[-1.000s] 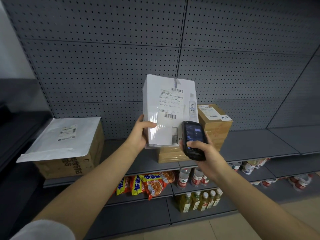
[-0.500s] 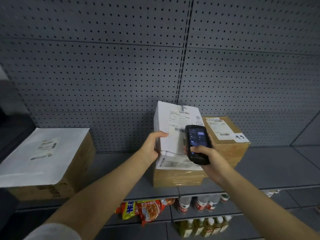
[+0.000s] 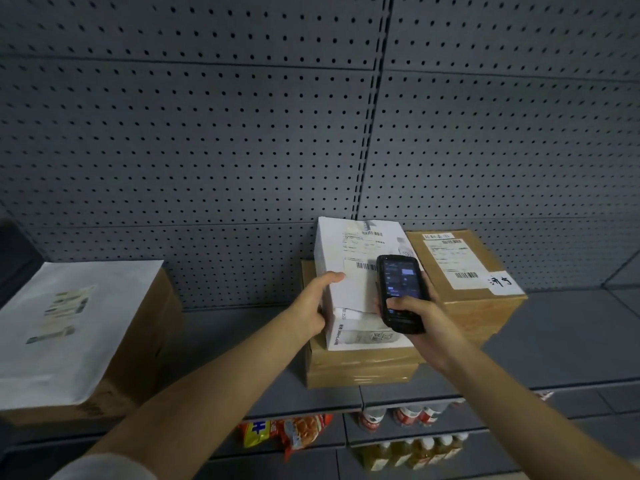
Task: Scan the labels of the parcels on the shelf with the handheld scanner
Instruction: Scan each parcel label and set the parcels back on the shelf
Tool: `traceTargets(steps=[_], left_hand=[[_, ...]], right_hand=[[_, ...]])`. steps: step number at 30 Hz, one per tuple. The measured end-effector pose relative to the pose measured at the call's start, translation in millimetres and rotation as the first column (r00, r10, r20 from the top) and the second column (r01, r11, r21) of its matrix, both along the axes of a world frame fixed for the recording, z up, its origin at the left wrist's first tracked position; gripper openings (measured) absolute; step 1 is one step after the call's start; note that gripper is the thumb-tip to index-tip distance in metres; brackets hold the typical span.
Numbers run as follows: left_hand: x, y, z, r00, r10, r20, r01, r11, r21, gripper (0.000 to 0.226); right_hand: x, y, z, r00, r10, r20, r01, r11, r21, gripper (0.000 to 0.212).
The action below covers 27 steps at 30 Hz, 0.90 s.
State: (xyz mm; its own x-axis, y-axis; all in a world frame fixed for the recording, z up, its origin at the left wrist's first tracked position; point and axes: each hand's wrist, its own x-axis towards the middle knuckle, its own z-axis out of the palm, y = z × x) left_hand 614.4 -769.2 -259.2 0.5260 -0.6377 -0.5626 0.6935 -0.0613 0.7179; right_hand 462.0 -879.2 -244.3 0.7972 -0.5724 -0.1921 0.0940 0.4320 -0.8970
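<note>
A white parcel (image 3: 349, 271) with a printed barcode label lies on top of a flat brown box (image 3: 360, 367) on the grey shelf (image 3: 571, 344). My left hand (image 3: 318, 303) grips the parcel's left edge, thumb on top. My right hand (image 3: 415, 313) holds the black handheld scanner (image 3: 400, 289) upright over the parcel's right side, screen lit and facing me. Right of it stands a taller brown box (image 3: 485, 306) with a white label and a handwritten tag. At far left a white mailer bag (image 3: 69, 323) rests on a big cardboard carton (image 3: 145, 368).
Grey pegboard (image 3: 242, 150) backs the shelf. Lower shelves hold snack bags (image 3: 291, 434), red-labelled bottles (image 3: 405, 415) and yellow drink bottles (image 3: 412, 452). Bare shelf surface lies between the carton and the stacked boxes, and to the right of the taller box.
The white parcel, held up in the air a second ago, has come down onto the flat brown box. Both hands and the scanner dropped with it; the view has moved closer.
</note>
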Motion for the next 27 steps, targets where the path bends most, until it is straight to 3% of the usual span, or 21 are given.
traceTargets(steps=[7,11,15,23,27], left_hand=[[15.4,5.0,8.9,0.985,0.004,0.175,-0.015,0.998,0.063,0.023],[33.4,27.1,19.3,0.961,0.012,0.276,-0.031,0.997,0.066,0.012],[59.9,70.3,17.8,0.927,0.031,0.374,-0.069,0.994,0.090,0.049],[149.7,196.3,6.1,0.873,0.041,0.485,-0.122,0.983,0.137,0.050],[199.6,267.7,-6.2,0.846,-0.006,0.533,-0.142,0.961,0.237,0.045]], right_hand=[[23.2,-2.3,2.7,0.999,-0.052,0.003,0.052,0.998,-0.024,0.069],[46.8,8.6,11.3,1.000,-0.002,-0.002,0.002,0.999,-0.051,0.066],[77.3,44.7,25.2,0.996,0.080,0.046,-0.076,0.993,-0.086,0.065],[165.7,169.0,14.3,0.971,0.221,0.086,-0.223,0.975,0.018,0.073],[211.6,235.3,-5.2,0.972,0.228,0.053,-0.233,0.966,0.110,0.064]])
